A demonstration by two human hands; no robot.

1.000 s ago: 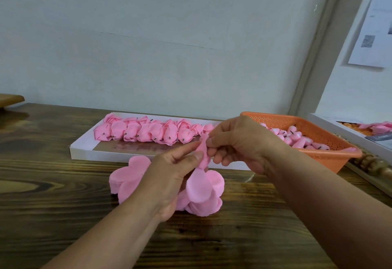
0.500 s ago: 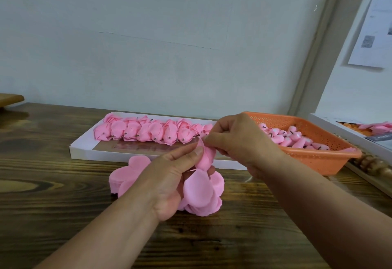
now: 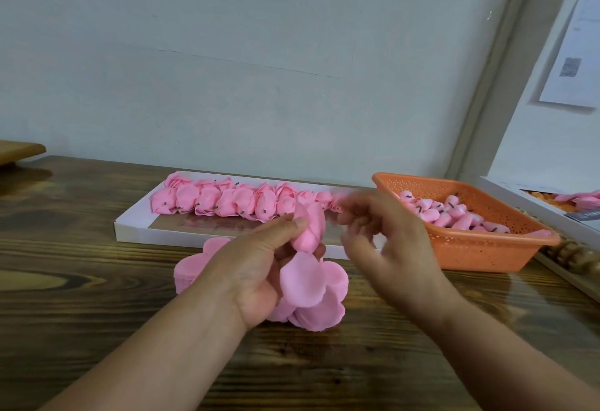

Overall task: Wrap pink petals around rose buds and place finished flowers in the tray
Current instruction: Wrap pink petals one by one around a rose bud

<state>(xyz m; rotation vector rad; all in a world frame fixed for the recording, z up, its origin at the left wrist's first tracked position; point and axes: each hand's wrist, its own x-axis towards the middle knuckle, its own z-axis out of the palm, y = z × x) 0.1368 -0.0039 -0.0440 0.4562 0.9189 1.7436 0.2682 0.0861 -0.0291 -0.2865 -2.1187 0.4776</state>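
Petals (image 3: pixel 311 287) hang in a pink cluster above the bench (image 3: pixel 97 297), gripped by the left hand (image 3: pixel 259 268), whose thumb pins a wrapped bud (image 3: pixel 310 232). Right hand (image 3: pixel 386 242) hovers just beside it, blurred, fingers loosely spread, holding nothing.

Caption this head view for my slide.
Left hand grips a half-wrapped pink paper rose above the wooden table; blurred right hand alongside.

The right hand (image 3: pixel 383 242) is appearing motion-blurred, so its finger positions are not showing clearly. The left hand (image 3: pixel 259 268) is hiding part of the stacked pink flower-shaped petal sheets (image 3: pixel 311 293). The white rectangular cardboard box (image 3: pixel 535 203) at right is being cut off by the frame edge. Print on the white wall paper (image 3: pixel 578 50) is reading too small.
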